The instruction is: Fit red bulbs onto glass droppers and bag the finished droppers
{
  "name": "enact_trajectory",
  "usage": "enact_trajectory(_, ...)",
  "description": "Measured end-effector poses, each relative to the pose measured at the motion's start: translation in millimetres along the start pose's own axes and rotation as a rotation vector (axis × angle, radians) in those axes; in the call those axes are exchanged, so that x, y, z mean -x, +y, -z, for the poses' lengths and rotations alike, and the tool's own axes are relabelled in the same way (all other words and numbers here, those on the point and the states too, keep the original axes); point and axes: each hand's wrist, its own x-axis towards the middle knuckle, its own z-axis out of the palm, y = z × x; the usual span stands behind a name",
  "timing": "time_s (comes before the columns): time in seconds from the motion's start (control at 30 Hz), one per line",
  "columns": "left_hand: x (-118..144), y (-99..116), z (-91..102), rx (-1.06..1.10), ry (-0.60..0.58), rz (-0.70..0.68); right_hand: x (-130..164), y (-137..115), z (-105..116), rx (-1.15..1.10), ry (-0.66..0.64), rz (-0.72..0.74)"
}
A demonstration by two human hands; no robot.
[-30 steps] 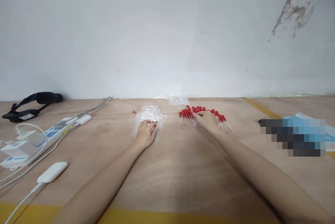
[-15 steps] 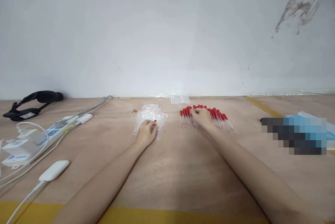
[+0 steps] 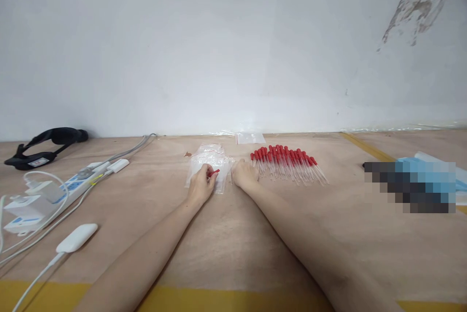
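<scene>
Lying in a dense, fanned cluster on the wooden tabletop [image 3: 204, 253], many droppers [image 3: 284, 157] are seen just to the right of the right hand [image 3: 245, 174]. Each is topped with a glossy red bulb, from which a slender, clear tube is extended; the bulbs are pointed towards the wall [image 3: 182, 49], the narrow tips towards the person. The tubes are crowded so closely that some are overlapped. Above the clear zip bags [image 3: 217, 157], which are stacked flat with thin red lines along their upper edges, a red dropper bulb [image 3: 214, 173] is pinched between the thumb and fingers of the left hand [image 3: 200, 184]. The right hand is held apart from it, between bags and cluster, with its fingers curled; whether anything is gripped there cannot be told. Another zip bag [image 3: 250, 138] is laid near the wall.
</scene>
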Motion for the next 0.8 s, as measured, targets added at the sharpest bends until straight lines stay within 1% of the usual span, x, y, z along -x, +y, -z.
enact_trajectory(0.17, -0.3, -1.4, -1.5, -0.035, 0.025, -0.068, -0.9, 2.2, 1.7, 0.033, -0.011, 0.006)
enact_trajectory(0.4, -0.9, -0.7, 0.1, -0.032, 0.036, -0.105, 5.0, 0.7, 3.8, 0.062, 0.023, 0.056)
enact_trajectory(0.57, 0.9, -0.3, 2.1, -0.007, 0.028, -0.14, 5.0, 3.3, 6.6, 0.105, -0.004, 0.073)
enact_trajectory(0.7, 1.8, -1.3, 3.3, -0.013, 0.025, -0.149, 16.1, 19.9, 18.5, 0.146, 0.004, 0.141)
enact_trajectory(0.8, 2.0, -0.2, 2.9, 0.005, 0.02, -0.139, 33.3, 45.5, 29.6, 0.15, 0.068, 0.247)
